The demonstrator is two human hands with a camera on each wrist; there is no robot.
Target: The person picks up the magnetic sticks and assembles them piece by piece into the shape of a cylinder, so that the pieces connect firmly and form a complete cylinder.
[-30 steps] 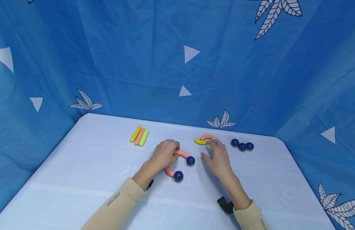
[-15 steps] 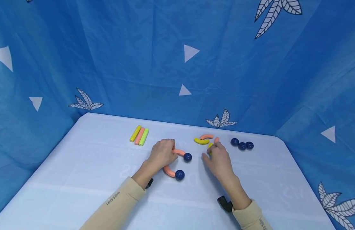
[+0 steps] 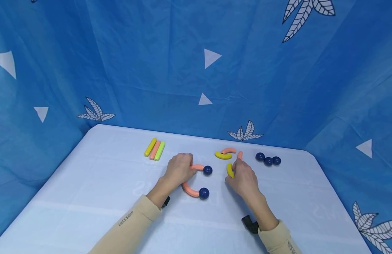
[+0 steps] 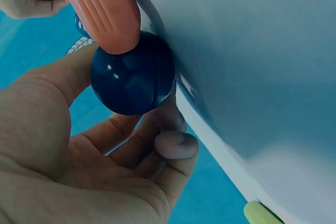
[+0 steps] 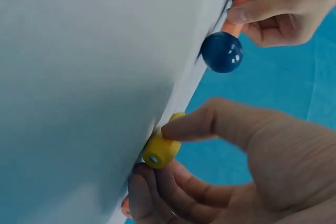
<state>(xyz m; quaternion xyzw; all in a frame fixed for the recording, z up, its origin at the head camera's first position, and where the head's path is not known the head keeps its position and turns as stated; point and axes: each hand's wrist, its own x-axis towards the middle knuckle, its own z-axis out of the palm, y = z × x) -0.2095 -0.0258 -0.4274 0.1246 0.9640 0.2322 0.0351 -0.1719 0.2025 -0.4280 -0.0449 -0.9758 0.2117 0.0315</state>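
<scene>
My left hand (image 3: 178, 169) grips a dark blue ball (image 4: 131, 80), which the hand hides in the head view. A curved salmon rod (image 4: 105, 11) joins this ball. In the head view, a far salmon rod (image 3: 197, 167) and a near salmon rod (image 3: 190, 190) come out from under that hand, ending in a far blue ball (image 3: 207, 170) and a near blue ball (image 3: 204, 193). Between thumb and fingers, my right hand (image 3: 245, 178) pinches a curved yellow rod (image 5: 160, 151) low at the table, a socket showing in its end.
Behind the right hand lie another curved yellow rod (image 3: 223, 156), a curved salmon rod (image 3: 229, 150) and a partly hidden salmon rod (image 3: 240, 155). Several blue balls (image 3: 268, 161) sit farther right. Straight yellow, salmon and lime sticks (image 3: 155, 149) lie at the back left of the white table (image 3: 88, 187).
My right hand has taken hold of the yellow rod and drawn it slightly nearer, away from the other curved rods. At my left hand, the near ball shifted right and the far ball moved back and slightly left.
</scene>
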